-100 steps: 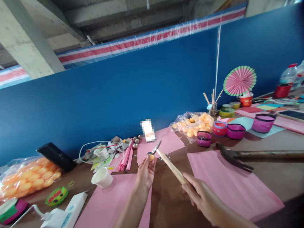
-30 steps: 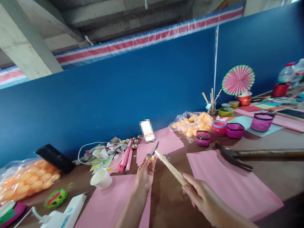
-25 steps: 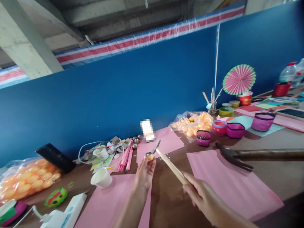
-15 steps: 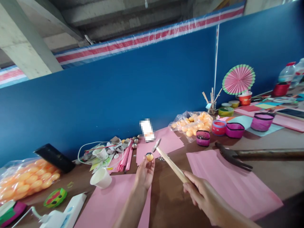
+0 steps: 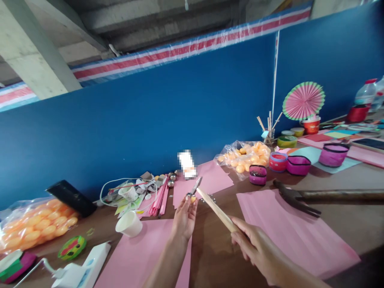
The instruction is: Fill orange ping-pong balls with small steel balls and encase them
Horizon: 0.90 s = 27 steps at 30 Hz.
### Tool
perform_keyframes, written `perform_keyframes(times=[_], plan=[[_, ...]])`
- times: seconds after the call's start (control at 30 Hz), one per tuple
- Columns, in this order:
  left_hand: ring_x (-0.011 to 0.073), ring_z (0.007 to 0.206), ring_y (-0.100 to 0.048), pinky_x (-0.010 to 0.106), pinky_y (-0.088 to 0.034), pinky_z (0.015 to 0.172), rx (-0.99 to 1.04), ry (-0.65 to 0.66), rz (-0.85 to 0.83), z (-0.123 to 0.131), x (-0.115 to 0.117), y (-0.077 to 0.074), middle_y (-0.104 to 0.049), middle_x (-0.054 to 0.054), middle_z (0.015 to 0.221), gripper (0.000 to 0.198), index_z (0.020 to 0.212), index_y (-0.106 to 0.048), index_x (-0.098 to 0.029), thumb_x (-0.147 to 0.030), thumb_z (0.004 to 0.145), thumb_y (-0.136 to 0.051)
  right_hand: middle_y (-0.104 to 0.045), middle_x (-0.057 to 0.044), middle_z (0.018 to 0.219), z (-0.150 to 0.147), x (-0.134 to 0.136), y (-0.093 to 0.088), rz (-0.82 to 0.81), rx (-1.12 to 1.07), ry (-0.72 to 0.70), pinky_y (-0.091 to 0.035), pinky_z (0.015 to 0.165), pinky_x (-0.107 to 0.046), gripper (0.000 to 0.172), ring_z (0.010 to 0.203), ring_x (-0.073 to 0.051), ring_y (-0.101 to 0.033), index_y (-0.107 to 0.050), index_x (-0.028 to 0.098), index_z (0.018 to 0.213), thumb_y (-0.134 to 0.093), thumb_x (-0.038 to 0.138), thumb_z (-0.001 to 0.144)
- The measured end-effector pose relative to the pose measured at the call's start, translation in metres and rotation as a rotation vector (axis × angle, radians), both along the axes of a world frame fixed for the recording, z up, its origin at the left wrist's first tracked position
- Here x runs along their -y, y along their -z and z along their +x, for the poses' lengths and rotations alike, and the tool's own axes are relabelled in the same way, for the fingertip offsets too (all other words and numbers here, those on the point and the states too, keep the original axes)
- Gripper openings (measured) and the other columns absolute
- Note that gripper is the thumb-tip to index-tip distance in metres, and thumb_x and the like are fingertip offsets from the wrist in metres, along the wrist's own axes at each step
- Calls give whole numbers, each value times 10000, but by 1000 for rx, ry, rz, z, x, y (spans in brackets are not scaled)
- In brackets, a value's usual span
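My left hand (image 5: 184,218) is closed, its fingertips pinching a small shiny ball (image 5: 193,199) with a yellowish side. My right hand (image 5: 250,242) is wrapped round the pale wooden handle of a small hammer (image 5: 217,210). The metal hammer head (image 5: 196,185) lies right over the ball and partly hides it; whether they touch I cannot tell. Below my left forearm lies a pink sheet (image 5: 144,248) with a white paper cup (image 5: 129,225) tilted at its far edge. Several shiny balls (image 5: 171,179) lie farther back.
A claw hammer (image 5: 345,195) lies on the right, its head over another pink sheet (image 5: 288,228). Bags of orange balls (image 5: 39,222) stand at left and at the back. Purple containers (image 5: 300,165), a power strip (image 5: 96,256) and a dark upright object (image 5: 72,198) surround the work area.
The hammer head has come down and left onto or just above the ball. The ball has turned or tipped slightly in my left fingers. The view has shifted a little.
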<state>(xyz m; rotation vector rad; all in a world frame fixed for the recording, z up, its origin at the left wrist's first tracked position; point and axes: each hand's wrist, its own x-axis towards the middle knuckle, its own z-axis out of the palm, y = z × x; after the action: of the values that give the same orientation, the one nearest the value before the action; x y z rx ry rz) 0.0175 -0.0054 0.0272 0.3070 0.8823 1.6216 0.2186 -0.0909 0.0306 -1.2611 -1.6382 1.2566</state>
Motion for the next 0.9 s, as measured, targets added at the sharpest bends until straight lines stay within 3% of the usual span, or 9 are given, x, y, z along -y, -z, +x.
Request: perform_keyframes(times=[0.07,0.2,0.4,0.57,0.7,0.9], plan=[[133,706,-661,216,-543,705,-11,10,0,0,1,1,-672,59,723,81,770,-601,-109,-55,769,-541,-520,33,677,0,0,0,9,-11,18,-342,390,-154,303,469,-71,-453,-458,214,1100,-368,366,854],[156,747,-662,218,-544,687,-34,79,-14,1,3,-1,-680,77,753,73,818,-602,-110,-95,780,-541,-492,39,634,1,-2,-2,16,-6,-14,-330,388,-152,257,453,-64,-430,-508,198,950,-366,390,856],[144,763,-658,207,-539,701,-26,45,14,2,2,-4,-679,80,808,159,922,-587,-120,-71,791,-513,-512,30,664,4,-2,-4,7,-5,14,-325,375,-142,256,454,-62,-424,-502,205,956,-357,389,854],[145,761,-654,217,-540,720,13,35,-11,3,3,-5,-674,93,792,127,857,-595,-85,-43,785,-499,-525,29,678,4,-2,1,8,-7,20,-332,375,-143,282,448,-62,-426,-468,213,1053,-362,382,855],[152,741,-655,226,-549,699,46,27,-59,4,3,-7,-670,105,741,130,748,-597,-77,-78,806,-480,-529,27,674,5,-2,2,13,17,-2,-342,384,-145,263,466,-68,-449,-497,207,1000,-367,382,854],[136,706,-656,196,-550,662,25,19,-41,4,2,-6,-677,85,728,83,749,-613,-89,-94,783,-537,-539,22,690,5,-2,3,30,12,31,-360,396,-151,320,469,-72,-455,-462,215,1117,-367,371,854]])
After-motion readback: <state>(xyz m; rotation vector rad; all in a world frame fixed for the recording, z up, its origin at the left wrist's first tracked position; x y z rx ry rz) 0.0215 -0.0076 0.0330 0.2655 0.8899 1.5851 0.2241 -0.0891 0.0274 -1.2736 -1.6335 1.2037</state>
